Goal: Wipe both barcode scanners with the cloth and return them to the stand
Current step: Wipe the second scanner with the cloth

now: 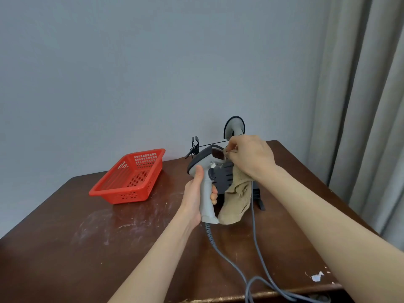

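Holding: we are keeping one barcode scanner [204, 171] upright above the tabletop [109, 248], its dark window tilted up toward the right.
Left hand [194, 197]: we are wrapping its grip tight around the scanner's pale handle, thumb lying up the near side.
Right hand [251, 158]: we are pinching the cloth [236, 200] between bunched fingertips, pressing it against the edge of the scanner window.
Cloth: we are seeing the tan fabric hanging down below the right hand, just beside the handle.
Stand [227, 176]: we are seeing its dark body directly behind the scanner and cloth, largely hidden by them.
Second scanner [234, 126]: we are seeing only a rounded grey head rising behind the right hand.
Cable [229, 256]: we are watching the grey cord trailing from the handle's base across the tabletop toward us.
Basket [129, 178]: we are seeing the red basket resting on the tabletop, well apart to the left.
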The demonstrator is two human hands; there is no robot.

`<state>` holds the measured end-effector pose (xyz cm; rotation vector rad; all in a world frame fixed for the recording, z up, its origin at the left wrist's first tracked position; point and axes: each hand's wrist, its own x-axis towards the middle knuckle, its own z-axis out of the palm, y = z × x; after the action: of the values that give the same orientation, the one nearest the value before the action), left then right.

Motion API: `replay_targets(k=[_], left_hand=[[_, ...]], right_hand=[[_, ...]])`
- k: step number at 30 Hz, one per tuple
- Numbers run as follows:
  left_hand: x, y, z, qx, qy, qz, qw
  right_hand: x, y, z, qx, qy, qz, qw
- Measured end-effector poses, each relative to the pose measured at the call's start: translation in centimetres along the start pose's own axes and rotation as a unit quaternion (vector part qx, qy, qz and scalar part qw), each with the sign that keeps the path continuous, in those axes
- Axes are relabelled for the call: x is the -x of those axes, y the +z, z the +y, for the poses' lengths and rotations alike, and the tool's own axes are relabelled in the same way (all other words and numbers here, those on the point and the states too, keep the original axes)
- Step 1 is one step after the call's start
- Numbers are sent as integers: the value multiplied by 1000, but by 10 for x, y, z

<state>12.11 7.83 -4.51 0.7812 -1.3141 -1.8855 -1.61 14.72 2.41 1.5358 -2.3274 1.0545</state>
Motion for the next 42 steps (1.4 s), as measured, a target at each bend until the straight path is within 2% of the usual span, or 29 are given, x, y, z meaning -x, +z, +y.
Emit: replay_targets(k=[3, 5, 7, 9, 11, 13, 14, 16, 18, 21, 27, 31, 35, 39, 42], left_hand=[[-1, 0, -1, 11, -2, 3, 1000], [-1, 2, -2, 8, 2, -4, 1000], [-1, 2, -1, 7, 6, -7, 1000], [0, 1, 1, 10, 2, -4, 1000], [1, 1, 2, 22, -1, 0, 1000], [2, 2, 3, 17, 0, -4, 1000], [2, 4, 4, 16, 0, -7, 1000], [3, 5, 4, 32, -7, -11, 999], [4, 3, 6, 57, -19, -14, 998], [5, 0, 7, 92, -31, -20, 995], [7, 5, 8, 94, -22, -36, 995], [8, 8, 6, 73, -10, -47, 996], [10, 10, 7, 58, -2, -39, 998], [9, 7, 9, 44, 6, -19, 999], [9, 6, 9, 41, 8, -11, 999]], right_hand=[[0, -4, -6, -87, -19, 31, 996], [1, -1, -11, -140, -33, 0, 990], [2, 1, -8, -110, -18, -19, 994], [1, -2, 0, -51, 3, 1, 999], [1, -5, -1, -90, -2, 31, 996], [2, -8, -11, -159, -28, 16, 987], [3, -7, -14, -159, -37, -1, 987], [2, -6, -11, -75, -25, -18, 997], [1, -9, -1, -3, 6, 9, 1000], [1, -13, 7, -89, 27, 56, 994], [9, -16, -11, -214, -45, 62, 974], [10, -6, -21, -185, -93, 40, 978], [10, -1, -23, -107, -106, 76, 986], [6, -7, -17, 8, -64, 35, 997], [5, -12, -17, -10, -29, 35, 999]])
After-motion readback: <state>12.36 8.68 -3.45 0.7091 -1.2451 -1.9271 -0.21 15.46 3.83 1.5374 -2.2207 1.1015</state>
